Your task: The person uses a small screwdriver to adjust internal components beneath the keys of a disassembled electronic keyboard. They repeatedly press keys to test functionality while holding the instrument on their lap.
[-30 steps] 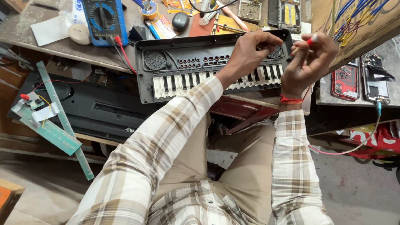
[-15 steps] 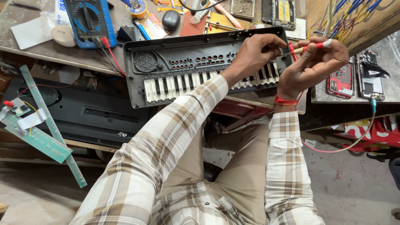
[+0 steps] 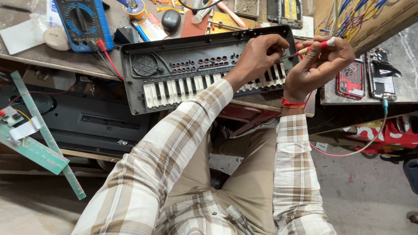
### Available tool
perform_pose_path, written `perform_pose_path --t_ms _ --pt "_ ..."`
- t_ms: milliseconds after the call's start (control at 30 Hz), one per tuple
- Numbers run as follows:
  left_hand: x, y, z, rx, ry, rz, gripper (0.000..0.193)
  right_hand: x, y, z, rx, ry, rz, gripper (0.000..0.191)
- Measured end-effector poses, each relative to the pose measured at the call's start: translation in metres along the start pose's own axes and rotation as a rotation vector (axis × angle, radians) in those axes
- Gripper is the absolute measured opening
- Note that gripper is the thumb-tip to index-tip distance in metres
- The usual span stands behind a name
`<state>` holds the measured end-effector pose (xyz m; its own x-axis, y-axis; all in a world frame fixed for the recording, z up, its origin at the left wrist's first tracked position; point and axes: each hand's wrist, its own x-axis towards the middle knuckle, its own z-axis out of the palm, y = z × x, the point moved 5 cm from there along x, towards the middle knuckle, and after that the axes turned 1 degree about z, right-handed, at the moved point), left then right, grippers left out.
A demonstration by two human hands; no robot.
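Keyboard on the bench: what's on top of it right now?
The left hand rests on the keyboard near its right end, covering some keys and buttons beneath. The right hand holds a red probe just past that end. Whether the probe tip touches the keyboard is hidden.

A worn, cluttered wooden table [image 3: 56, 58] stood above a dusty grey concrete floor [image 3: 370, 191] under soft, even daylight.

red probe pen [image 3: 314, 46] tilted, pinched above black keyboard [image 3: 191, 74] on workbench edge.
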<state>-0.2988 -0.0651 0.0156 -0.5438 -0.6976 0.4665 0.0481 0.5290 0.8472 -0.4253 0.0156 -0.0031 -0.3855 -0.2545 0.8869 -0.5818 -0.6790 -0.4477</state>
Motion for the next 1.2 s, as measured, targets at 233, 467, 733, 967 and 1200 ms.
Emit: perform_pose_path --t_ms 233,467,733,967,1200 --pt "0.005 0.005 0.005 -0.066 0.014 0.087 0.031 0.007 -0.003 0.002 0.045 0.050 0.081 0.022" --pt "0.006 -0.007 0.013 -0.100 -0.061 -0.173 0.029 0.006 -0.006 -0.002 0.029 0.079 0.114 0.025" --pt "0.008 -0.013 0.007 -0.165 -0.051 -0.108 0.029 0.001 0.003 0.004 0.004 0.055 0.108 0.027" --pt "0.005 -0.017 0.001 -0.078 -0.050 -0.201 0.032 -0.005 0.002 0.004 -0.077 0.011 0.105 0.024" --pt "0.007 -0.015 0.003 -0.076 -0.059 -0.166 0.030 -0.004 0.002 0.002 -0.094 0.016 0.102 0.026"
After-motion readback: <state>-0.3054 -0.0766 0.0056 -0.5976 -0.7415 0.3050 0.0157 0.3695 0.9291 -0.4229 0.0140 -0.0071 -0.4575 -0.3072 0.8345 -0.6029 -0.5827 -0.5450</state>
